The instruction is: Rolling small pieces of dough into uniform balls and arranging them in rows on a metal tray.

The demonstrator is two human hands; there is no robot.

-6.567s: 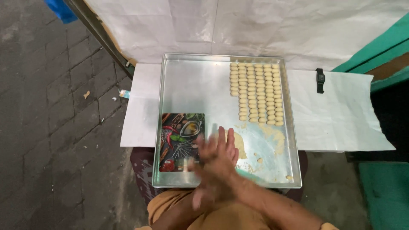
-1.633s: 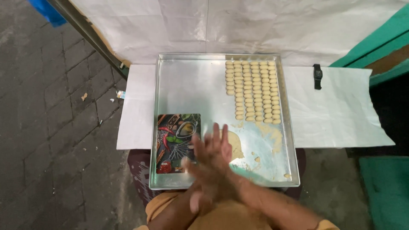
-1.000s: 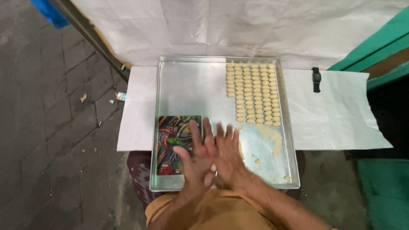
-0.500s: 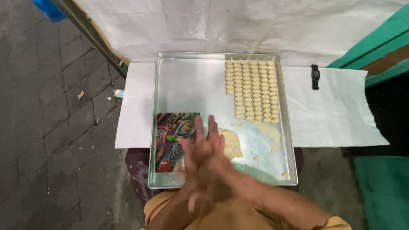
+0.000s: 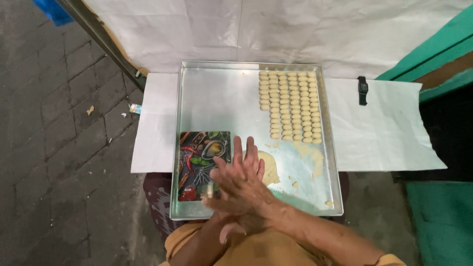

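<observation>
The right hand [image 5: 244, 180] lies flat over the left hand [image 5: 231, 219], fingers stretched, probably rolling soft, easily squashed dough hidden between the palms.

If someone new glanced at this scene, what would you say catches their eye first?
Probably the neat rows of small pale dough pieces in the far right part of the metal tray. Next, the two hands pressed palm to palm over the tray's near edge, right hand on top of the left hand, beside a colourful picture board lying in the tray's near left corner.
</observation>
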